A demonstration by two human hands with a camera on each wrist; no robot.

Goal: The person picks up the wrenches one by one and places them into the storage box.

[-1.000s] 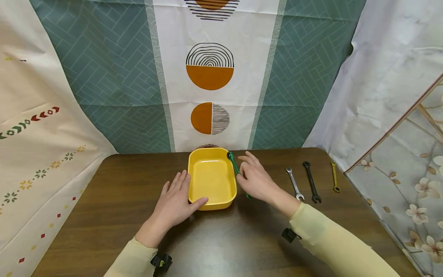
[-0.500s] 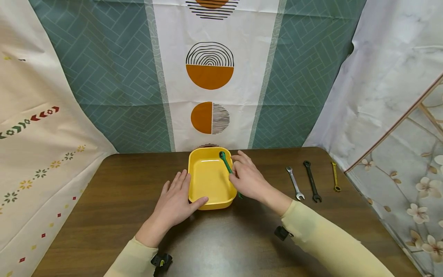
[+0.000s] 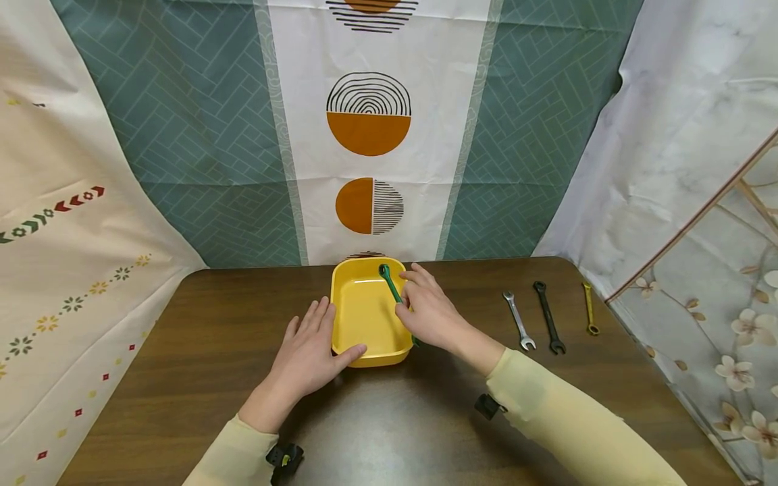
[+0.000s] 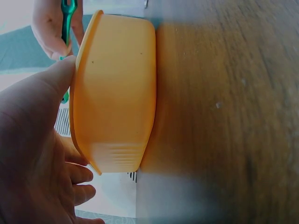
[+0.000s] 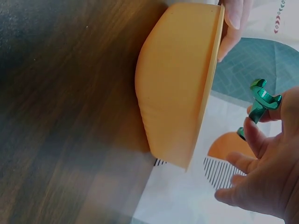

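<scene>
Green wrench (image 3: 390,285) hanging over right side of yellow tray (image 3: 363,314) — I'm seeing my right hand (image 3: 428,312) pinching it, fingers curled round shaft. Left hand (image 3: 311,351) lying flat on bench (image 3: 182,351), fingers straight, thumb pressing tray's near rim. Silver wrench (image 3: 519,320), black wrench (image 3: 548,317), yellow wrench (image 3: 588,310) lying well to right.

The tray (image 3: 365,317) sits mid-surface (image 3: 182,351), close to the backdrop (image 3: 371,202) behind it, so little room is left at its far side. The left hand (image 3: 310,351) blocks its near left corner; the right hand (image 3: 431,314) with the green wrench (image 3: 389,283) covers its right rim. Three wrenches (image 3: 547,317) lie well to the right. The surface's left part and near edge are open.
</scene>
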